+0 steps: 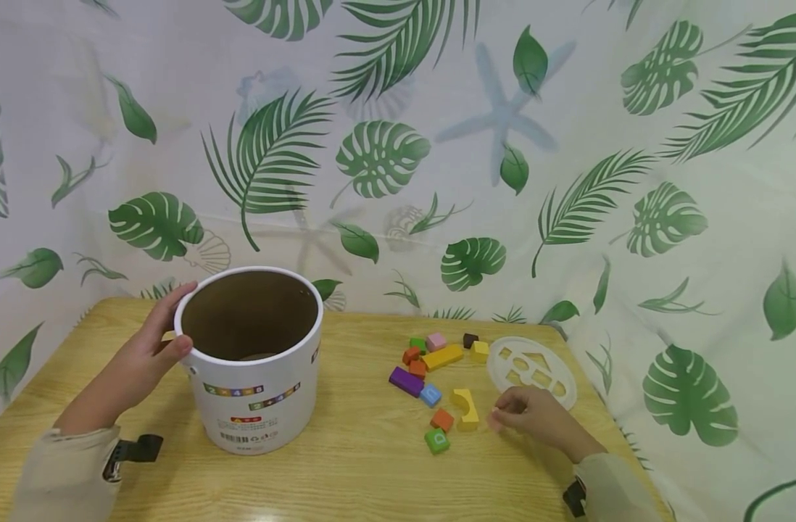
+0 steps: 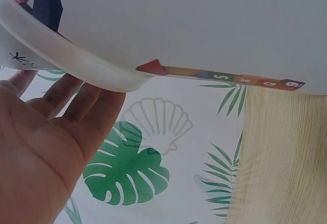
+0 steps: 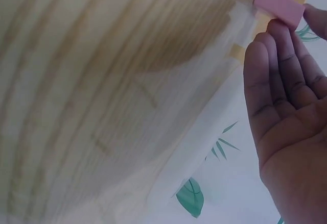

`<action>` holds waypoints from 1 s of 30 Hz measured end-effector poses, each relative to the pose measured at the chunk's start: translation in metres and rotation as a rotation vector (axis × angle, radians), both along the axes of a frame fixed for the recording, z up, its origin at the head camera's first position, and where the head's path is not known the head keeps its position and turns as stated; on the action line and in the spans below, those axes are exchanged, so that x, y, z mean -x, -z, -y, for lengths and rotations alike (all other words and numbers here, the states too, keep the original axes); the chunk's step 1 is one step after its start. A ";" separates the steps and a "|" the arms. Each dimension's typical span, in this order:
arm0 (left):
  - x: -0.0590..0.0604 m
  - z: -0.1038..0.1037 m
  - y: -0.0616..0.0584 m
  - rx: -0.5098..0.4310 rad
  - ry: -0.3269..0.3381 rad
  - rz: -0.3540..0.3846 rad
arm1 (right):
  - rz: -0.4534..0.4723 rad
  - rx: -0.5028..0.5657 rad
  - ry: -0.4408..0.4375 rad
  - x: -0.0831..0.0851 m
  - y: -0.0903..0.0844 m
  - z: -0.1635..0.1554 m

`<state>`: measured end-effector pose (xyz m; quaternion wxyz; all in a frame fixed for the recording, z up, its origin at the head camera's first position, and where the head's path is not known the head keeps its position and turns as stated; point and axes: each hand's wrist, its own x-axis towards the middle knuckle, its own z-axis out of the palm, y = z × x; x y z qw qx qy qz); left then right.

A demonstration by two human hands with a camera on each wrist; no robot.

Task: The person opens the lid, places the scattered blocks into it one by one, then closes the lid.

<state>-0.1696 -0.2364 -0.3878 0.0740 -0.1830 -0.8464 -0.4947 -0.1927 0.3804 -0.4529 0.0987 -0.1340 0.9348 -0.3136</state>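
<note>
A tall white bucket (image 1: 254, 406) with printed sums stands at the left of the table, its mouth facing up. My left hand (image 1: 153, 344) holds it by the left of its rim, thumb toward the front and fingers farther back. In the left wrist view the fingertips sit under the rim (image 2: 76, 68). Over at the right, my right hand (image 1: 535, 420) pinches a small pink block (image 3: 279, 5) between thumb and fingertips, low over the wood. A yellow arch block (image 1: 465, 409) lies just left of that hand, with an orange block (image 1: 442, 419) and a green lettered block (image 1: 437, 441) beside it.
Several more blocks lie loosely grouped at centre right, among them a purple block (image 1: 406, 381), a long yellow block (image 1: 442, 357) and a blue block (image 1: 430, 394). A white plate with cut-out shapes (image 1: 568, 373) lies behind the right hand. A leaf-print curtain (image 1: 385, 239) hangs behind the table.
</note>
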 end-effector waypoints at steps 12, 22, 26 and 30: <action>0.001 0.001 0.001 -0.006 0.007 0.001 | -0.105 -0.041 0.006 0.000 -0.005 0.001; -0.001 0.002 0.001 -0.004 0.010 0.000 | -0.233 -0.002 0.067 0.007 -0.005 0.008; -0.001 0.002 0.001 -0.002 0.007 0.000 | -0.295 0.025 0.099 0.011 -0.009 0.013; -0.001 0.001 0.001 -0.001 0.005 -0.001 | -0.351 0.055 0.116 0.015 -0.016 0.020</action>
